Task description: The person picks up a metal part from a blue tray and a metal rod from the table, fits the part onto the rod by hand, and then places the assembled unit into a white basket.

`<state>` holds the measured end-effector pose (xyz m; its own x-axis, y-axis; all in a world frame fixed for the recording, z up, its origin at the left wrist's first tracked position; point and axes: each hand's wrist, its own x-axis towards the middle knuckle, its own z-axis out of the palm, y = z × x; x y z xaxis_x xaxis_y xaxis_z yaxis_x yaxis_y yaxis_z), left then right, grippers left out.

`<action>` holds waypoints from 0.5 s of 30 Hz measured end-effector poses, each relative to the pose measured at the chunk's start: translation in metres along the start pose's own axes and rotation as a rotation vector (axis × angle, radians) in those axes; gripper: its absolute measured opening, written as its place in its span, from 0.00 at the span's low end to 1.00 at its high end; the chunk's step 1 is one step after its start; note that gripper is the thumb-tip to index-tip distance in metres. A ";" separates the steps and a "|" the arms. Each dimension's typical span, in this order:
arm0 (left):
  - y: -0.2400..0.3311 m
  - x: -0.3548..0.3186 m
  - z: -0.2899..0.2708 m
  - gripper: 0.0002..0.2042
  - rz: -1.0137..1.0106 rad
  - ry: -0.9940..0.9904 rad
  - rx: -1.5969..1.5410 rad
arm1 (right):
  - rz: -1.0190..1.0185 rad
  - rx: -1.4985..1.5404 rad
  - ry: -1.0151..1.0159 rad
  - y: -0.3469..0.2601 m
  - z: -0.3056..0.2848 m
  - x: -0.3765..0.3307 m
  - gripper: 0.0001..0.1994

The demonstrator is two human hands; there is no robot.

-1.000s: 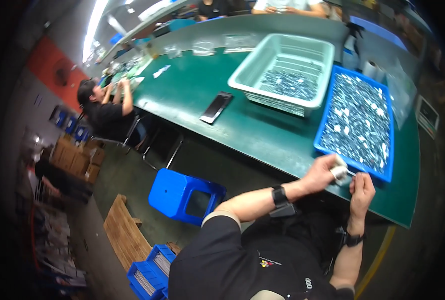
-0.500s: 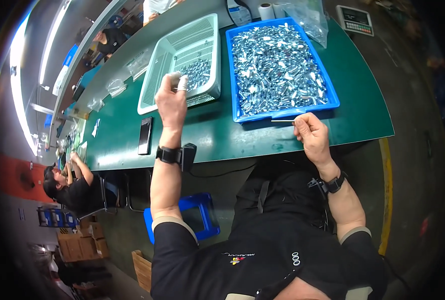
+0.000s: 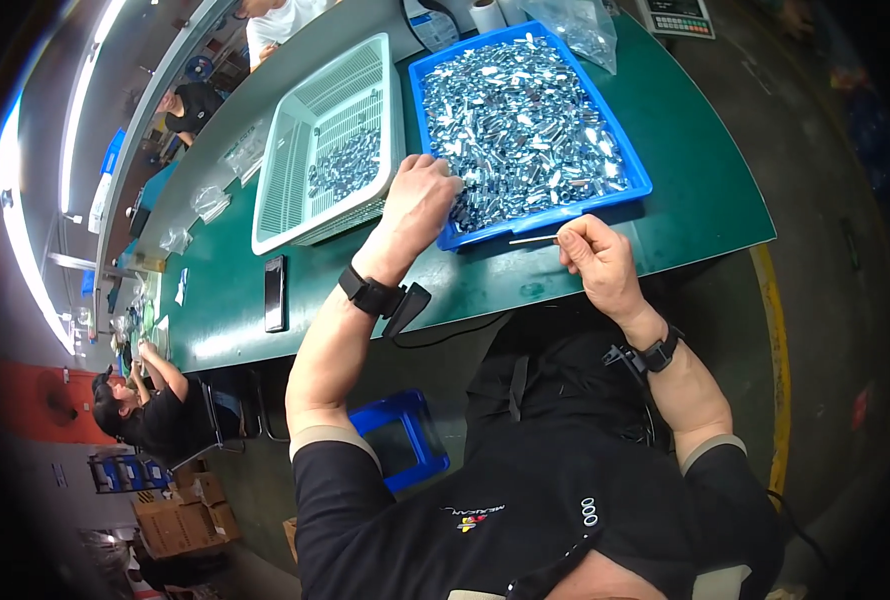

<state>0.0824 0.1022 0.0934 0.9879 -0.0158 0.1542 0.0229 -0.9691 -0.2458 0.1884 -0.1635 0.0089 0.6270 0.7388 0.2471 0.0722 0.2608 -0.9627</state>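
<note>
My left hand (image 3: 421, 207) is at the left edge of a blue tray (image 3: 645, 190), its fingers curled together and their tips hidden; I cannot make out what they hold. Heaped in the tray are many small shiny metal pieces (image 3: 530, 120). In front of the tray's near edge, my right hand (image 3: 602, 266) is closed, pinching a thin, light-coloured rod (image 3: 533, 239) between thumb and fingers, and the rod points left. Left of the tray stands a pale green slotted plastic basket (image 3: 283, 165), with a smaller pile of metal pieces (image 3: 350, 163) in it.
A dark phone (image 3: 277, 293) lies on the green table (image 3: 705, 150) near its front edge. Clear plastic bags (image 3: 587, 32) lie behind the tray, beside a scale (image 3: 679, 16) at the far right. Below the table is a blue stool (image 3: 435, 460). Another person (image 3: 160, 415) sits at the left.
My left hand has moved right, from over the green basket to the blue tray's left edge. The right hand keeps its pinch on the rod. My view has shifted slightly.
</note>
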 end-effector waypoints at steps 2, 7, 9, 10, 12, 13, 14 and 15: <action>-0.001 0.000 0.003 0.06 -0.006 -0.002 -0.003 | -0.007 0.016 0.021 0.002 0.002 0.000 0.12; 0.000 0.008 0.001 0.06 -0.014 -0.043 0.049 | -0.001 0.020 0.004 0.001 -0.001 -0.002 0.12; -0.002 0.012 0.000 0.05 -0.004 -0.062 0.058 | -0.015 0.004 0.009 -0.001 -0.001 -0.001 0.12; -0.002 0.012 -0.001 0.04 0.004 -0.064 0.045 | -0.016 0.007 0.012 -0.001 0.000 -0.001 0.12; -0.003 0.012 -0.004 0.02 0.009 -0.078 -0.018 | -0.023 0.037 0.015 0.000 -0.001 -0.002 0.12; -0.002 0.011 -0.006 0.02 0.020 -0.080 -0.018 | -0.023 0.039 0.026 0.000 -0.001 -0.002 0.12; -0.002 0.010 -0.008 0.02 0.007 -0.057 -0.058 | -0.027 0.046 0.039 0.000 -0.001 -0.002 0.12; 0.000 0.007 -0.010 0.03 -0.007 -0.035 -0.098 | -0.031 0.053 0.052 0.000 0.000 -0.002 0.12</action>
<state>0.0883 0.1001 0.1042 0.9926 -0.0018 0.1214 0.0165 -0.9886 -0.1495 0.1872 -0.1651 0.0080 0.6644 0.6970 0.2698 0.0522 0.3169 -0.9470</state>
